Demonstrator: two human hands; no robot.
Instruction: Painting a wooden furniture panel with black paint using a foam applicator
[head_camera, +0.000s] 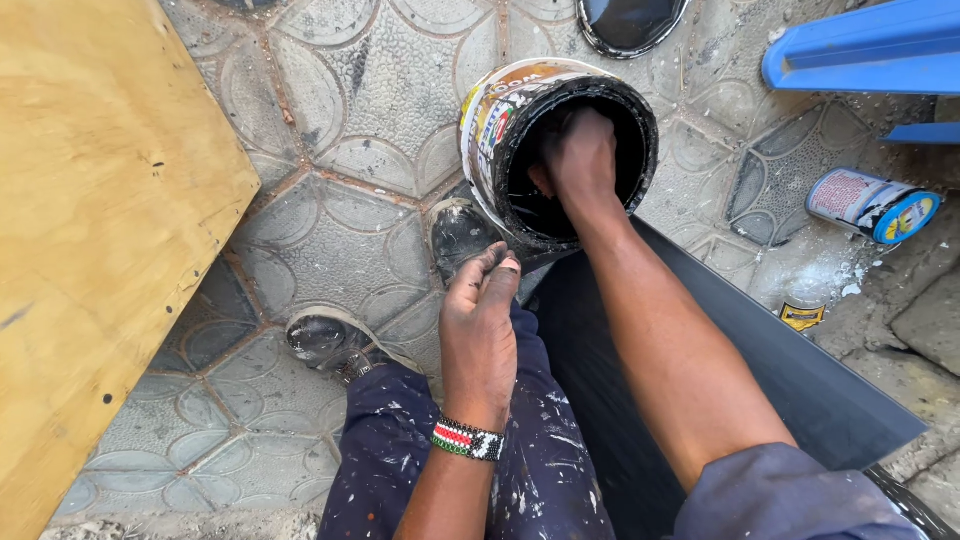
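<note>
Inside the round, black-coated paint tin (500, 130), the right hand (580, 160) reaches down, its grip hidden. The left hand (480, 320) rests loosely curled on the paint-flecked trousers (390, 460), holding nothing.

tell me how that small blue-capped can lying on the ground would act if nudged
The small can lies on its side, so it would probably roll. It looks light for its size. The uneven patterned paving might stop it soon.
</note>
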